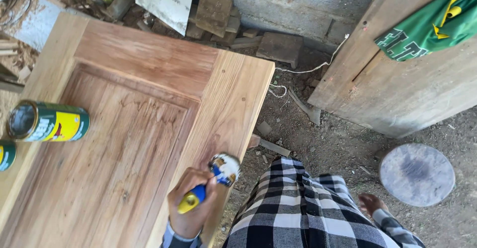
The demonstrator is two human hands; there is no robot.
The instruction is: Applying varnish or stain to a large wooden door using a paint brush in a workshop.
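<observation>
1. The head view looks down on a wooden door [124,129] lying flat, its frame pale and its sunken middle panel showing reddish grain.
2. The left hand [191,203] is curled tight around the yellow-and-blue handle of a paintbrush [211,181]. The blurred bristles rest on the door's right edge strip, near its lower end.
3. The right hand [370,203] hangs low beside the checked black-and-white cloth [298,213] the person wears. It holds nothing; I cannot tell whether its fingers are spread or curled.
4. A green-and-yellow can [47,121] stands on the door's left edge strip, well apart from the brush, its top open. Part of a second can [6,154] shows just below it at the picture's edge.
5. The ground is bare dirt [323,143] strewn with wood offcuts. A round grey disc [417,174] lies on it to the right.
6. A grey block wall [298,2] closes the far side, with wood scraps [218,17] piled at its foot and a white cord [318,65] trailing across the dirt.
7. A broad plank board [397,89] slants at the upper right, with a green cloth [432,29] draped over it.
</observation>
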